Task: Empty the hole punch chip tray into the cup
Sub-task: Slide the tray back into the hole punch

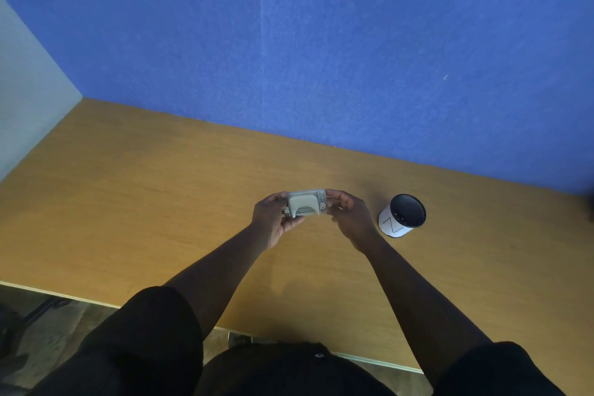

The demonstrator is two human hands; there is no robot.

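A small grey hole punch [307,207] is held up above the wooden table [160,202], between both of my hands. My left hand [273,222] grips its left end from below, fingers curled around it. My right hand [348,217] pinches its right end with thumb and fingertips. The chip tray cannot be told apart from the punch body. A white cup [401,215] with a dark inside and a black mark on its side stands upright on the table, just right of my right hand and apart from it.
A blue felt partition [321,58] rises along the table's far edge, and a pale wall [29,90] closes the left side. The table's near edge [225,328] runs close to my body. A dark object [590,206] shows at the far right edge.
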